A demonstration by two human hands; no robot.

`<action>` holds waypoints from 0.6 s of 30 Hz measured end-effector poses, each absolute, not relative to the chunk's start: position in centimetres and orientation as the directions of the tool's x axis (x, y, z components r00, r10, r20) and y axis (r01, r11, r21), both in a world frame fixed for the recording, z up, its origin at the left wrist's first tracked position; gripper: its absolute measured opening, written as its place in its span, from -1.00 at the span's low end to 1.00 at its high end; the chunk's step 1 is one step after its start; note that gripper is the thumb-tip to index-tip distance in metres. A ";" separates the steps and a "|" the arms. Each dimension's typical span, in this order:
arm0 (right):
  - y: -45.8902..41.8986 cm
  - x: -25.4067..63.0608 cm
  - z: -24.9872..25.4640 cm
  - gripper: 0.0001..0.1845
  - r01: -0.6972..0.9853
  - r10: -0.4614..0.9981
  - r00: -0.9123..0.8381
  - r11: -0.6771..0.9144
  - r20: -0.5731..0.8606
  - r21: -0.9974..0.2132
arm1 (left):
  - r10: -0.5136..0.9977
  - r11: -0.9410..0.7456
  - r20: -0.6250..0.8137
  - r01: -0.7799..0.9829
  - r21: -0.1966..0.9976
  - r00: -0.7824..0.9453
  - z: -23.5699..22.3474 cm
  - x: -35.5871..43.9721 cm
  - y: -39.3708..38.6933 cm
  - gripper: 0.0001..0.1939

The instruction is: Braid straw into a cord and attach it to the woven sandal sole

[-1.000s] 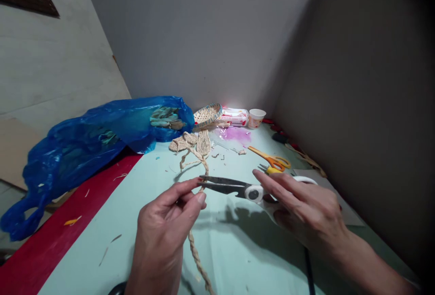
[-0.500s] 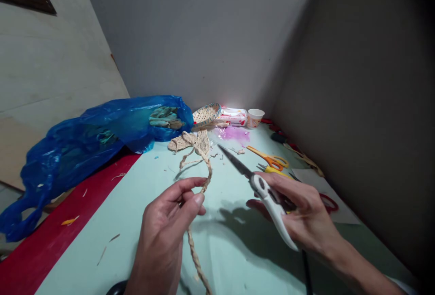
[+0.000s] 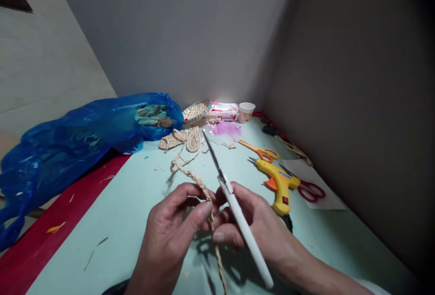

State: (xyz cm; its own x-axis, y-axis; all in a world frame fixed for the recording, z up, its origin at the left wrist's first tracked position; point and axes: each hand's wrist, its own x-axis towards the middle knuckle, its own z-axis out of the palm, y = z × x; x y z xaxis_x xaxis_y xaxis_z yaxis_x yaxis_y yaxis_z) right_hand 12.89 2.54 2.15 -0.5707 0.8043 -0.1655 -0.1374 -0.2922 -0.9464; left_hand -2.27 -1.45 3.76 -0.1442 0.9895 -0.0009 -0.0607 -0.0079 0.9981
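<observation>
My left hand (image 3: 171, 227) pinches a braided straw cord (image 3: 194, 177) between thumb and fingers. One end of the cord frays into loose strands above the hand, and the rest hangs down toward the near edge. White-handled scissors (image 3: 245, 229) lie across my right hand (image 3: 268, 231), their dark blades together and pointing up and away. The thumb and fingertips of that hand are also at the cord, right beside my left fingertips. Behind the cord, two woven straw soles (image 3: 193, 140) rest on the pale green tabletop (image 3: 136, 213).
To the right lie a yellow glue gun (image 3: 281, 186), orange scissors (image 3: 261, 151) and red-handled scissors (image 3: 311, 191). A blue plastic bag (image 3: 84, 127) fills the left. At the back stand a woven basket (image 3: 197, 111), a tissue pack (image 3: 226, 112) and a paper cup (image 3: 246, 113).
The scissors have left the cord, closed and swung upright in my right hand. That hand has come left to meet my left hand at the cord. The view has turned right.
</observation>
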 end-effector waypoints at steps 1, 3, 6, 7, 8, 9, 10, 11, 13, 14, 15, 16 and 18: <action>2.3 12.7 2.1 -0.51 -0.161 0.801 -0.576 -0.307 -0.163 -0.938 | 0.990 -0.033 0.028 -0.040 0.999 -0.138 3.8 -2.2 -1.4 -0.92; 2.2 12.6 2.2 -0.50 -0.172 0.802 -0.576 -0.305 -0.156 -0.937 | 0.989 -0.054 0.050 -0.027 0.998 -0.141 3.8 -2.1 -1.3 -0.93; 2.4 12.9 2.3 -0.51 -0.149 0.806 -0.573 -0.276 -0.145 -0.949 | 0.983 -0.025 0.026 0.005 1.000 -0.184 3.9 -2.5 -1.1 -0.91; 2.5 13.1 2.4 -0.50 -0.149 0.803 -0.578 -0.279 -0.145 -0.949 | 0.979 -0.017 0.023 0.036 0.999 -0.201 3.9 -2.7 -1.1 -0.90; 2.6 13.2 2.4 -0.50 -0.155 0.794 -0.590 -0.288 -0.145 -0.945 | 0.975 -0.016 0.031 0.071 0.997 -0.218 3.9 -2.9 -1.0 -0.89; 2.6 13.4 2.3 -0.51 -0.171 0.781 -0.608 -0.304 -0.143 -0.937 | 0.971 -0.019 0.044 0.107 0.994 -0.234 3.9 -3.2 -1.0 -0.88; 2.6 13.5 2.3 -0.52 -0.191 0.763 -0.631 -0.324 -0.136 -0.927 | 0.967 -0.025 0.059 0.137 0.990 -0.248 3.9 -3.4 -1.0 -0.88; 2.7 13.7 2.3 -0.54 -0.213 0.744 -0.656 -0.343 -0.126 -0.915 | 0.964 -0.033 0.075 0.162 0.986 -0.256 3.9 -3.7 -1.0 -0.87; 2.7 13.9 2.3 -0.56 -0.249 0.707 -0.700 -0.372 -0.099 -0.894 | 0.956 -0.064 0.120 0.206 0.976 -0.269 3.8 -4.0 -1.1 -0.88; 2.8 14.1 2.4 -0.57 -0.256 0.695 -0.713 -0.379 -0.091 -0.889 | 0.952 -0.089 0.151 0.231 0.969 -0.266 3.8 -4.0 -1.2 -0.89; 2.8 14.2 2.4 -0.57 -0.256 0.688 -0.721 -0.381 -0.087 -0.889 | 0.948 -0.120 0.188 0.258 0.959 -0.257 3.8 -4.1 -1.3 -0.90; 2.9 14.3 2.5 -0.56 -0.251 0.683 -0.725 -0.379 -0.087 -0.891 | 0.941 -0.155 0.228 0.282 0.947 -0.248 3.8 -4.0 -1.4 -0.91; 2.9 14.4 2.7 -0.57 -0.240 0.679 -0.729 -0.374 -0.088 -0.896 | 0.916 -0.222 0.307 0.312 0.924 -0.258 3.8 -3.7 -1.7 -0.91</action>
